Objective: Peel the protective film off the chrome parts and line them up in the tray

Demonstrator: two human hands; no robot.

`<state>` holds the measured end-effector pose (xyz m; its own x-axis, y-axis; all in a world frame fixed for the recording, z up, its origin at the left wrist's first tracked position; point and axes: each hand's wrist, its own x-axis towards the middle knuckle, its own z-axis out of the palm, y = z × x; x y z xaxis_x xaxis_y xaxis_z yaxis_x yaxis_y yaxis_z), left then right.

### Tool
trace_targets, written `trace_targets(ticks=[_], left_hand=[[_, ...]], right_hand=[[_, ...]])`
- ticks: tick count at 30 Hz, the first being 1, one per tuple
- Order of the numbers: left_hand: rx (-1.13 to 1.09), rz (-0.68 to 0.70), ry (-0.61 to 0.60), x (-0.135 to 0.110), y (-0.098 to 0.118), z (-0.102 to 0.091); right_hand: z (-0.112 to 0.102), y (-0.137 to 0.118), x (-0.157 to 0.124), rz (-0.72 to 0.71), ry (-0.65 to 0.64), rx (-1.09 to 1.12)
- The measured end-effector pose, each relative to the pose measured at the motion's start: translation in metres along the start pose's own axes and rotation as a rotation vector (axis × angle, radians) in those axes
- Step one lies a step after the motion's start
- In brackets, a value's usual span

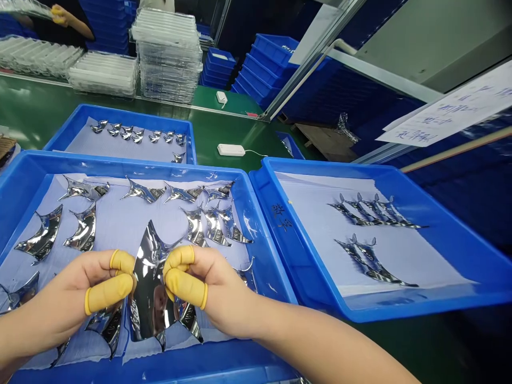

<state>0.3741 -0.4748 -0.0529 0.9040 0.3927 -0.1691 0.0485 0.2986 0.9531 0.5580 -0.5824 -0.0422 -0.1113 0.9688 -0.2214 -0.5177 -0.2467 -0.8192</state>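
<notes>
Between my two hands is a shiny chrome-like curved piece with a pointed top, held up over a blue tray. My left hand, with yellow finger cots on thumb and finger, pinches its left edge. On its right edge, my right hand closes with yellow-covered thumb and finger. Below and around it, several similar mirror-bright pieces lie spaced out on the white lining sheet of the tray. Some of those pieces are partly hidden behind my hands.
A second blue tray at right holds several thin curved shiny parts. Behind, another blue tray carries small shiny parts. A white power strip lies on the green table. Clear plastic trays are stacked beyond; a person's gloved hand shows upper left.
</notes>
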Motion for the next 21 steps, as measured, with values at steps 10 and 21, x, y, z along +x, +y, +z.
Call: trace_targets(ticks=[10, 21], left_hand=[[-0.169, -0.306, -0.027, 0.003, -0.004, 0.001], [-0.058, -0.176, 0.062, -0.006, -0.005, -0.005]], right_hand=[[-0.004, 0.004, 0.003, 0.168, -0.075, 0.236], [-0.009, 0.002, 0.008, 0.025, 0.05, -0.061]])
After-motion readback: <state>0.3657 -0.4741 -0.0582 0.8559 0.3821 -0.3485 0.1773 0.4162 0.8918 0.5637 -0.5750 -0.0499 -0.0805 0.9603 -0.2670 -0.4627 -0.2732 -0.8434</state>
